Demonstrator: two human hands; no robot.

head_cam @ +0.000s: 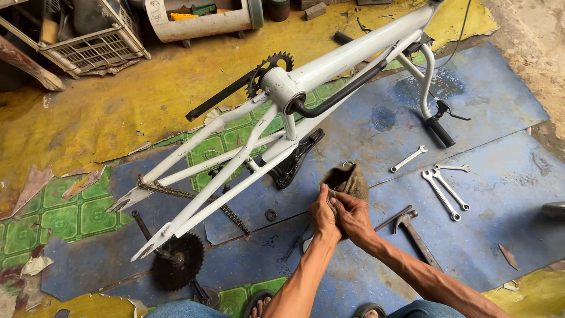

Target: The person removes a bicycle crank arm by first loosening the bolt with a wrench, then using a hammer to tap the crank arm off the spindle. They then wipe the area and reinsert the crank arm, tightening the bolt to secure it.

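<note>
Here, on a workshop floor [118, 112] covered w/ patched sheets of worn vinyl — blue [482, 194] at right, yellow at left & top, green tile-pattern [59, 221] showing through — a person crouches over an upturned white bicycle frame [259, 135]. Both hands meet at centre frame: the left hand [324, 215] & right hand [352, 216] are closed together around a dirty brownish rag [348, 181], fingers clamped into the cloth, which sticks up above the knuckles just beside the frame's black saddle [297, 159]. Whether anything is wrapped inside the rag can't be told.

The frame lies diagonally, rear forks toward lower left, handlebar [428, 76] w/ black grip toward upper right. A black chainring [268, 70] & crank sit at the bottom bracket; a chain [188, 197] hangs loose along the stays. A second toothed sprocket [178, 261] w/ crank lies on the floor near the fork ends.

Right of the hands, several silver spanners [441, 185] lie spread on the blue sheet; a hammer [412, 229] rests close by the right forearm. A small ring-shaped part [270, 215] sits on the floor left of the hands.

At top left, a white plastic crate [94, 50] & a cut-open container of tools [206, 20] stand on the yellow sheet. Bare concrete shows at far right. Sandalled toes are visible at bottom edge.
</note>
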